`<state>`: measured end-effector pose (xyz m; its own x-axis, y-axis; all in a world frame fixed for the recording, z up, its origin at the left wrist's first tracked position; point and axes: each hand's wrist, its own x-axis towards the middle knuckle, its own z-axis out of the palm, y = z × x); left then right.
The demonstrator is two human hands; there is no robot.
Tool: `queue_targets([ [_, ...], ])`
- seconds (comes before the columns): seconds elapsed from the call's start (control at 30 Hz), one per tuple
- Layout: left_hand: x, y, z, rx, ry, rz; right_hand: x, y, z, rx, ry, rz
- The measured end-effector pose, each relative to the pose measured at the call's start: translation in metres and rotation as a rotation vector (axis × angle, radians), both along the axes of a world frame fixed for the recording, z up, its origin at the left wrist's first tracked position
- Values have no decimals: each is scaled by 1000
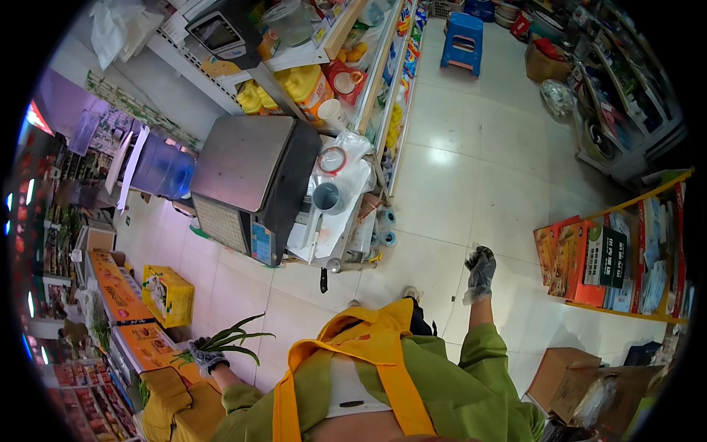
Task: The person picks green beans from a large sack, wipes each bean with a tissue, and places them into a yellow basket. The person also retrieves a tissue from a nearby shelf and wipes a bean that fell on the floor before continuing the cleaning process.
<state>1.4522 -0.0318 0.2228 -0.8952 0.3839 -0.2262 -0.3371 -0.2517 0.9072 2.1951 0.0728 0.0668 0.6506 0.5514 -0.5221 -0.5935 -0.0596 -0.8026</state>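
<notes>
My left hand (207,356), in a clear plastic glove, is out at the lower left and closed around several long green leafy stalks (237,338). The stalks fan out to the right over the floor, beside orange boxes. My right hand (480,269) is also gloved in thin plastic, over what looks like a dark glove. It hangs over the pale tiles with the fingers curled, and nothing can be made out in it. A weighing scale (246,160) with a metal plate stands on the counter ahead.
A knife (323,280) with a black handle is at the counter's front edge. A yellow crate (168,295) and orange boxes (119,287) are at the left. A blue stool (463,41) stands up the aisle. At the right are a rack of boxes (591,254) and an open carton (569,375).
</notes>
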Motion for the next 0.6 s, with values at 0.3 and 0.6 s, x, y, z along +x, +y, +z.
queue_targets([
  [0.3,12,-61,-10,100,-20,-6,2,-16,-35,-24,4,-40],
  [0.6,-1,-100,-37,13,-45,-65,-27,-56,-7,-47,-75,-34],
])
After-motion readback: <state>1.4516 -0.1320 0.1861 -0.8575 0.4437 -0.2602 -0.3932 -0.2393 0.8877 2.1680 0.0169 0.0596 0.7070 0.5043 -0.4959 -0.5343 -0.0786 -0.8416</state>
